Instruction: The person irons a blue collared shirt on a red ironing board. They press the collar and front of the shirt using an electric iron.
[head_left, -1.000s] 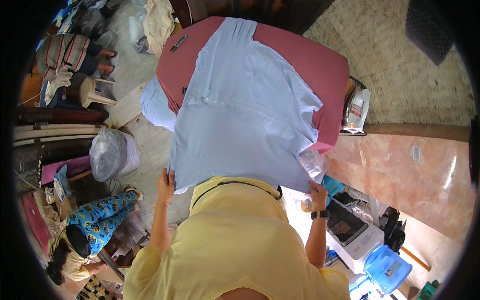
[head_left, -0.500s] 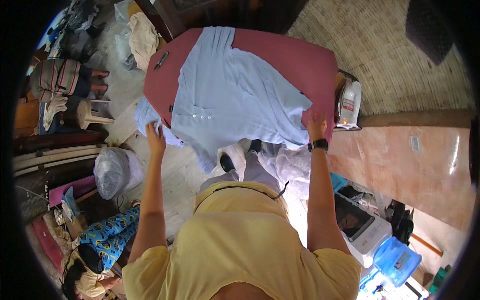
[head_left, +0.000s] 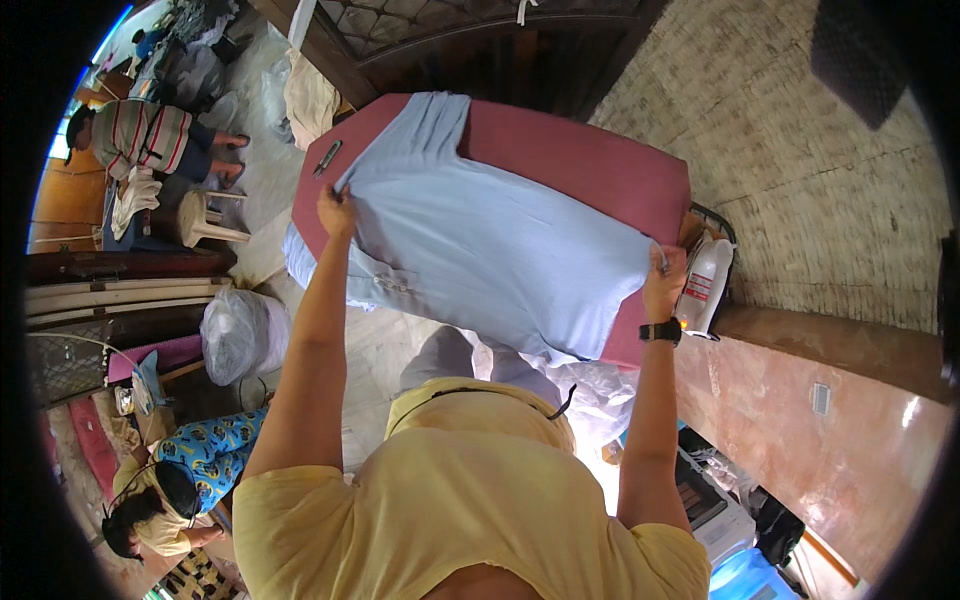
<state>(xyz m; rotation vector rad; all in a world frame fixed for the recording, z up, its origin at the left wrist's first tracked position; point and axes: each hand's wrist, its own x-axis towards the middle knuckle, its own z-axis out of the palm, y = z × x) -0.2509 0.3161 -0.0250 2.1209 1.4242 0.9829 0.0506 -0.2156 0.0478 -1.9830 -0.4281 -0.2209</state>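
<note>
A light blue shirt (head_left: 490,230) lies spread across a maroon padded board (head_left: 600,165). My left hand (head_left: 337,210) is closed, pinching the shirt's left edge. At the opposite end, my right hand (head_left: 663,285), with a dark watch on the wrist, grips the shirt's right corner between thumb and fingers. The buttoned part hangs toward me over the near edge, in shadow. A small thread snipper (head_left: 327,157) rests on the board beyond my left hand. Beside my right hand stands a white iron (head_left: 703,285) with a small orange light.
More blue cloth (head_left: 298,255) hangs at the board's left side. A filled plastic bag (head_left: 240,335) sits on the floor at left, near a beige stool (head_left: 205,220). Two other people are at left, one in a striped shirt (head_left: 150,135). A wall (head_left: 800,370) bounds the right.
My left hand has moved up and right from the cloth at the board's left to the shirt's edge. The shirt is pulled flatter and wider, its buttons shifted over the near edge.
</note>
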